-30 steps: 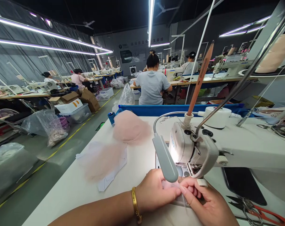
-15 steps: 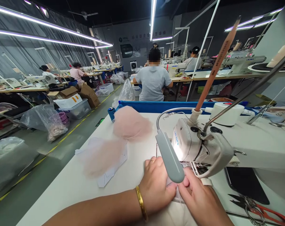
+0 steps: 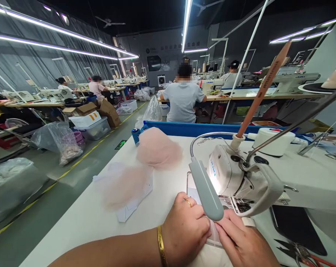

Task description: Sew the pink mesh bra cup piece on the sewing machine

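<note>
My left hand [image 3: 186, 226], with a gold bangle and a ring, lies fingers down on a small sheer pink fabric piece [image 3: 214, 234] on the white table [image 3: 84, 222]. My right hand [image 3: 244, 243] presses the same piece from the right, just in front of the white sewing machine [image 3: 240, 174]. The machine's grey lamp arm [image 3: 206, 194] hides the fingertips and the needle area. Two piles of pale pink mesh fabric lie to the left: a flat one [image 3: 123, 185] and a rounded one [image 3: 158, 148].
Scissors with red handles [image 3: 301, 254] and a black phone [image 3: 297, 230] lie at the right. A blue thread spool [image 3: 135, 135] stands at the table's far edge. Beyond it a person in a grey shirt [image 3: 183, 100] sits at another machine; bags and boxes line the aisle on the left.
Both hands have slid the sheer piece forward under the machine head, and my left hand has flattened onto it. The view has shifted slightly right.
</note>
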`<state>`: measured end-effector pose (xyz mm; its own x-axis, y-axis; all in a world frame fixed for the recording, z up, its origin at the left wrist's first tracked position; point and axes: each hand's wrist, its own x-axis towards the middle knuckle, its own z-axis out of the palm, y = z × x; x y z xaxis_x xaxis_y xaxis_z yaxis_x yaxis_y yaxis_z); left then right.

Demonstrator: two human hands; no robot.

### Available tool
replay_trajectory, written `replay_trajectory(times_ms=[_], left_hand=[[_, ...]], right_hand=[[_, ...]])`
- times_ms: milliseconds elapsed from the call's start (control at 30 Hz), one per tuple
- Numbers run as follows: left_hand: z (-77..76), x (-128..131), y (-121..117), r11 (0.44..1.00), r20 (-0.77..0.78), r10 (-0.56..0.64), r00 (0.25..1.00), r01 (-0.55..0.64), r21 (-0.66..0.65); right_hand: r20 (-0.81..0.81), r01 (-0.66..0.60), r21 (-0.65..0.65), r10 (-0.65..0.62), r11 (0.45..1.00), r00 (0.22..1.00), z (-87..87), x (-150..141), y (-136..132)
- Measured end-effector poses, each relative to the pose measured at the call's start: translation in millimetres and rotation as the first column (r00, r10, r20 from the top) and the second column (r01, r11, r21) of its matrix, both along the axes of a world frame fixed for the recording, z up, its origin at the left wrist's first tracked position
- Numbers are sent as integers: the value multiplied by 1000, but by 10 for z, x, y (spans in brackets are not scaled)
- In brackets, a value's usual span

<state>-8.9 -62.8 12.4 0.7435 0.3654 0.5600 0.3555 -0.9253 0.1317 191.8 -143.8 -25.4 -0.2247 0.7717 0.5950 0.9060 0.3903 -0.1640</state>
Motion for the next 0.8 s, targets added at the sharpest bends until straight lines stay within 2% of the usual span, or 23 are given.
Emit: replay_trajectory(times_ms=[233, 400, 600, 700, 800], left_hand=[[-9, -18, 113, 1000, -55, 1, 998, -2, -19], [-43, -6, 196, 999, -104, -12, 994, 7, -46], [-79, 4, 269, 998, -139, -40, 989, 31, -62], [-72, -1, 305, 994, -167, -63, 984, 47, -95], [-4, -15, 336, 988, -221, -92, 971, 61, -143]], right_hand=[[59, 1, 23, -3, 1000, 998, -97, 59, 24], [66, 76, 17, -77, 997, 995, -233, 115, 28], [130, 163, -54, -155, 985, 979, -429, 219, 22], [157, 169, -49, -159, 984, 975, -425, 220, 30], [214, 132, -17, -125, 991, 969, -304, 191, 43]])
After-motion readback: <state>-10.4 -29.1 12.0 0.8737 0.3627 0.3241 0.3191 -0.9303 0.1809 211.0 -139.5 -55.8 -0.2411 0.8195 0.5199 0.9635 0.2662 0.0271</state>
